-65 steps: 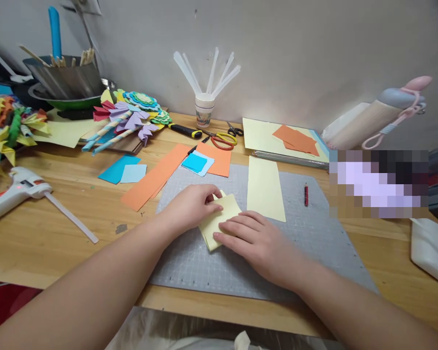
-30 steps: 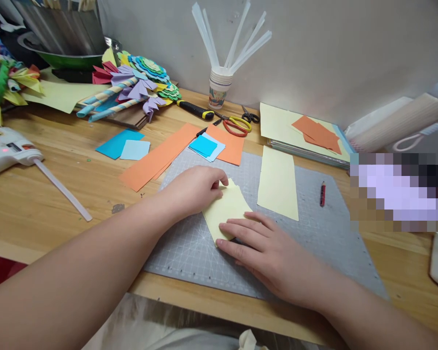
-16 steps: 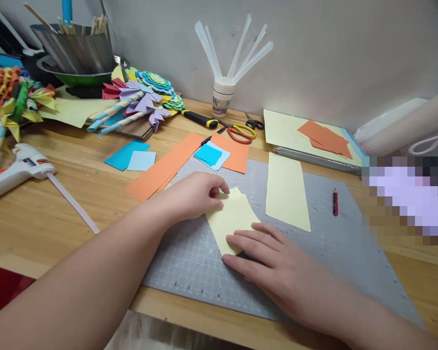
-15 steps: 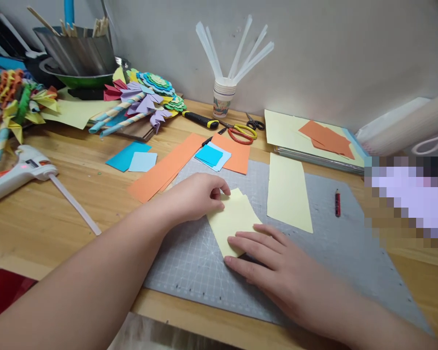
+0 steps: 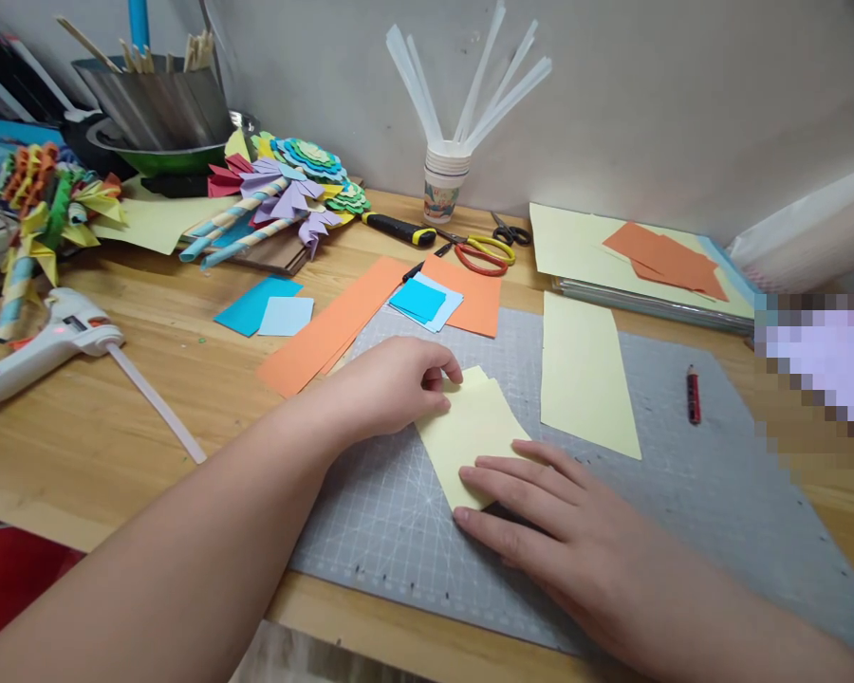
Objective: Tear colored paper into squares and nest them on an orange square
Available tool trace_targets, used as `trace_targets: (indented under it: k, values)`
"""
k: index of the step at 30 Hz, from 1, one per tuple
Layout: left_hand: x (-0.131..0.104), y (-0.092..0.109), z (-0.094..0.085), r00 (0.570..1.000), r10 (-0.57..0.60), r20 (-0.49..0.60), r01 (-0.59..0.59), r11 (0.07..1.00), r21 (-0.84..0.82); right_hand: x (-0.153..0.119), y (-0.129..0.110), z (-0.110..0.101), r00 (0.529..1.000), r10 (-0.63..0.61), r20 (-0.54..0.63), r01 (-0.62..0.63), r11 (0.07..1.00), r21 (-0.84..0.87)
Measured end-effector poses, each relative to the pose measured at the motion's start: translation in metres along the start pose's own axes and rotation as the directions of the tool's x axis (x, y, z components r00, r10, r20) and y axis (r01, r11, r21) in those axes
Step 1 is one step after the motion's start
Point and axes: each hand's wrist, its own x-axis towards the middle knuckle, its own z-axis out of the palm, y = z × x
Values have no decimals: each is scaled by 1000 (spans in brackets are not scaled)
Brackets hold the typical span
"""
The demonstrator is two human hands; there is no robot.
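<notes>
Pale yellow paper (image 5: pixel 470 427) lies on the grey cutting mat (image 5: pixel 377 531), with a small second edge showing at its top. My left hand (image 5: pixel 402 389) has its fingers curled in a pinch on the paper's upper left edge. Spread across the lower right part of the same paper are the fingers of my right hand (image 5: pixel 541 512), lying flat. A second yellow sheet (image 5: pixel 587 375) is on the mat to the right, and past it a short red and black pencil (image 5: pixel 693 394).
Orange strips (image 5: pixel 342 327), blue squares (image 5: pixel 419 299) and scissors (image 5: pixel 484 254) lie behind my hands. A glue gun (image 5: pixel 64 332) rests at left. Cups with clear sticks (image 5: pixel 445 175) stand by the wall. A stack of paper (image 5: pixel 576 242) is at back right.
The view has shifted slightly, so most things appear a little further right. Both hands keep the same hold on the yellow paper.
</notes>
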Motion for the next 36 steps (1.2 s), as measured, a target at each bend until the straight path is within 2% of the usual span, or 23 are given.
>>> trace_targets:
  k: [17, 25, 36]
  values:
    - [0, 0, 1, 1000, 21, -3, -20, 998, 65, -1, -1, 0, 1000, 8, 5, -8, 1000, 21]
    - [2, -2, 2, 1000, 27, -2, -27, 997, 72, -4, -1, -2, 998, 42, 49, -45, 996, 76]
    - [2, -2, 1, 999, 40, -1, -40, 996, 82, 0, 0, -7, 996, 20, 90, -28, 996, 80]
